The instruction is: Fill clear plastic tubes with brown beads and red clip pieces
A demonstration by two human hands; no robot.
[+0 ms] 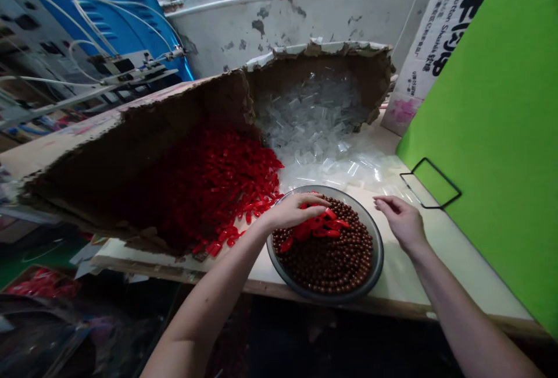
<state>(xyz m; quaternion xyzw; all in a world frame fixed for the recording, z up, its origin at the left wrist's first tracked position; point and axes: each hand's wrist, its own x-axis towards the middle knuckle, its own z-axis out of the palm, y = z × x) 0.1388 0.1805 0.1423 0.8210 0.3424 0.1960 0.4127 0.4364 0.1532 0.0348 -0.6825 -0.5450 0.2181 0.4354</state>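
Where the grey bowl (pixel 378 253) stands near the front edge of the desk (pixel 462 264), we find it filled with coiled strands of brown beads (pixel 335 270). Atop the beads, toward the far side of the bowl, we note a small pile of red pieces (pixel 311 229). We observe the left hand (pixel 299 208) reaching over the bowl's left rim, its fingers extended and its thumb at the pile; we cannot tell whether it grips a piece. We record the right hand (pixel 403 225) to the right of the bowl and apart from it, fingers bent and fingertips drawn together; whether anything small sits between them, we cannot tell. Left of the bowl, we see a heap of red pieces (pixel 222 177) spilling out of torn cardboard (pixel 82 148). Behind the bowl, we list a mound of clear plastic pieces (pixel 318 128). Well to its right, we note a black wire frame (pixel 451 195) beside a green panel (pixel 488 151).
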